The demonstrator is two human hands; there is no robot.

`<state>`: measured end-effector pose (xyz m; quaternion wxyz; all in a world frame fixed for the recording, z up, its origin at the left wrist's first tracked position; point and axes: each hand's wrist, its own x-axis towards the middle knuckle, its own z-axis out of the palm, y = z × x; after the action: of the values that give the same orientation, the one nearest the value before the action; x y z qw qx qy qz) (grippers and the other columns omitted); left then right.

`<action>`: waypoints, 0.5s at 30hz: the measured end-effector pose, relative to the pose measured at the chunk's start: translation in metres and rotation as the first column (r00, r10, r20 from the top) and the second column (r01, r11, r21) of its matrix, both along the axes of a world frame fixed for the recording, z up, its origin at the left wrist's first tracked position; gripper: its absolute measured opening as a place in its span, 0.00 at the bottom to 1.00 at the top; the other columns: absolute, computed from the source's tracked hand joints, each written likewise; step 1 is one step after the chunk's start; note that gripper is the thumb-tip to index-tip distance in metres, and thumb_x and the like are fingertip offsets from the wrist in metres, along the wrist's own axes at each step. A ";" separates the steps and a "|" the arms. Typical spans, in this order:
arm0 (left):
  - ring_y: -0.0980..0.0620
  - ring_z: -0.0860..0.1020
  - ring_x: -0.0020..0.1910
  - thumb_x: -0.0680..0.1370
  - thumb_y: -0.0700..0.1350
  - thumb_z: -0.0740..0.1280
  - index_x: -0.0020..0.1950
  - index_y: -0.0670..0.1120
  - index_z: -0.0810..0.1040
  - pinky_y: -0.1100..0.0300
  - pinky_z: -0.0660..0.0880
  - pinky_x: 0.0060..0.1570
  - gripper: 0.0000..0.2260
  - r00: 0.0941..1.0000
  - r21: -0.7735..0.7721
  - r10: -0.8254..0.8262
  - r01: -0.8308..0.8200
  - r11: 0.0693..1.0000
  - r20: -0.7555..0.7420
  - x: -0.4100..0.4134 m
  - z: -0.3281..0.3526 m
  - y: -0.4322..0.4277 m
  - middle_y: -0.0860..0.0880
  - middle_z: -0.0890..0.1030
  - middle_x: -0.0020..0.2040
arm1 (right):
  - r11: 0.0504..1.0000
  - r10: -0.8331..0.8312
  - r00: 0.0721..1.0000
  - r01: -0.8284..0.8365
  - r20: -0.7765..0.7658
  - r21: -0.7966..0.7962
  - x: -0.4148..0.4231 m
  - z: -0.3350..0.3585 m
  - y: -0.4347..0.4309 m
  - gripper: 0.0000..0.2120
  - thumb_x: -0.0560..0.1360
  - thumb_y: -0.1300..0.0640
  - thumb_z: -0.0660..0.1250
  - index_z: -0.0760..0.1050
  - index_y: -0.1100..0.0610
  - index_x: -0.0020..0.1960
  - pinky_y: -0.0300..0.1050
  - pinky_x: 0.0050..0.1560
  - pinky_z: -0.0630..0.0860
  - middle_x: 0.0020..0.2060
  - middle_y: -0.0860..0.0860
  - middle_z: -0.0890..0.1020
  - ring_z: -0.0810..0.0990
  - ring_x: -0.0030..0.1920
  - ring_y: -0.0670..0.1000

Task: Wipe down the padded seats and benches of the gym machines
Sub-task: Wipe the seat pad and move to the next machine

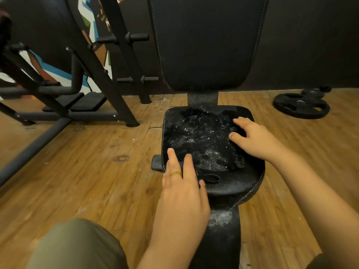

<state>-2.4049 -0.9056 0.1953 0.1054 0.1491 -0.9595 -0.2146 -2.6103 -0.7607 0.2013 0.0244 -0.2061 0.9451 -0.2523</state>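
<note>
A dark wet cloth (204,140), speckled with glinting droplets, lay spread over most of the black padded seat (233,189). It reached from the far edge almost to the near one. The left hand (182,191) pressed on the cloth's near-left corner with fingers straight and spread. The right hand (254,138) rested flat on it at the seat's right edge, fingers loosely extended. The backrest (207,41) stood upright beyond the seat's far edge.

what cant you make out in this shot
Head view only:
- Most of the seat surface is hidden under the black cloth, the left hand and the right hand.
- The top of the backrest is cut off by the upper edge.
- The dark items behind the weight plate are too small and dim to name.
</note>
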 end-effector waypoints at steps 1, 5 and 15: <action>0.50 0.61 0.77 0.84 0.52 0.53 0.81 0.56 0.44 0.59 0.66 0.69 0.28 0.999 0.014 0.002 -0.002 1.000 -0.032 0.001 -0.002 -0.003 0.53 0.35 0.80 | 1.000 -0.001 1.000 0.000 -0.030 -0.020 0.000 -0.008 0.000 0.27 0.82 0.47 0.60 0.61 0.55 0.79 0.47 0.77 0.48 0.79 0.52 0.59 0.53 0.79 0.51; 0.58 0.60 0.76 0.83 0.49 0.54 0.80 0.57 0.55 0.61 0.62 0.69 0.24 0.993 0.060 0.023 -0.017 0.998 -0.113 -0.004 -0.011 -0.016 0.60 0.45 0.80 | 0.997 -0.009 0.996 0.001 -0.094 -0.080 -0.003 -0.019 0.002 0.25 0.82 0.48 0.60 0.65 0.54 0.77 0.46 0.77 0.45 0.78 0.49 0.62 0.54 0.79 0.49; 0.66 0.47 0.76 0.80 0.60 0.60 0.78 0.55 0.63 0.65 0.52 0.71 0.27 0.983 0.102 0.081 -0.064 0.993 -0.166 -0.022 -0.019 -0.018 0.62 0.52 0.79 | 0.993 -0.028 0.990 0.012 -0.135 -0.117 -0.006 -0.022 0.000 0.24 0.81 0.48 0.61 0.68 0.53 0.75 0.47 0.77 0.47 0.77 0.48 0.64 0.56 0.79 0.48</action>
<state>-2.4267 -0.9231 0.1761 0.1871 0.1701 -0.9296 -0.2682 -2.6158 -0.7608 0.1789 -0.0546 -0.2146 0.9303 -0.2924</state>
